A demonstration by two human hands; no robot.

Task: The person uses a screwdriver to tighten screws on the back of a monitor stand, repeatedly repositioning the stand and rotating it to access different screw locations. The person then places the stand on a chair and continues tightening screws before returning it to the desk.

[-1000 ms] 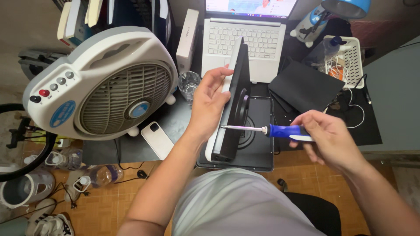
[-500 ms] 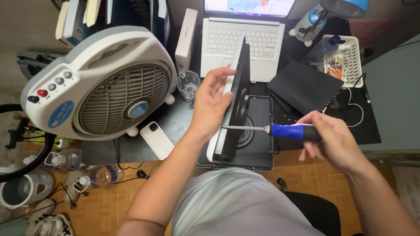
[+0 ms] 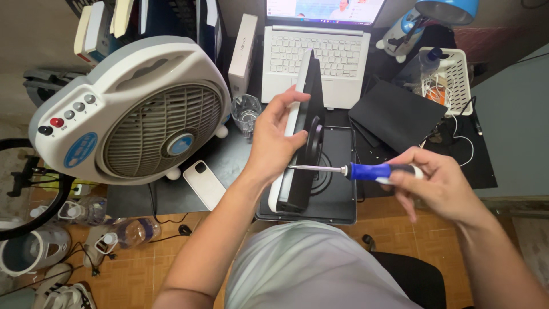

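A white box fan (image 3: 131, 109) was seen far left of the upright black panel (image 3: 303, 137), a phone (image 3: 204, 183) lying between them. The panel was gripped on its left edge by the left hand (image 3: 274, 137), stood on a flat black base (image 3: 337, 189). Right of it, the blue-handled screwdriver (image 3: 366, 170) was clamped in the right hand (image 3: 437, 183), tip touching the panel.

This looks like a home desk used as a small repair corner. An open laptop (image 3: 311, 54) stands at the back of a dark desk (image 3: 492, 166), beside a white table fan (image 3: 134, 109), a drinking glass (image 3: 246, 110) and a phone (image 3: 205, 183). Books (image 3: 103, 23) stand behind the fan. On the tiled floor (image 3: 131, 269) lie plastic bottles (image 3: 128, 232) and shoes (image 3: 60, 292).
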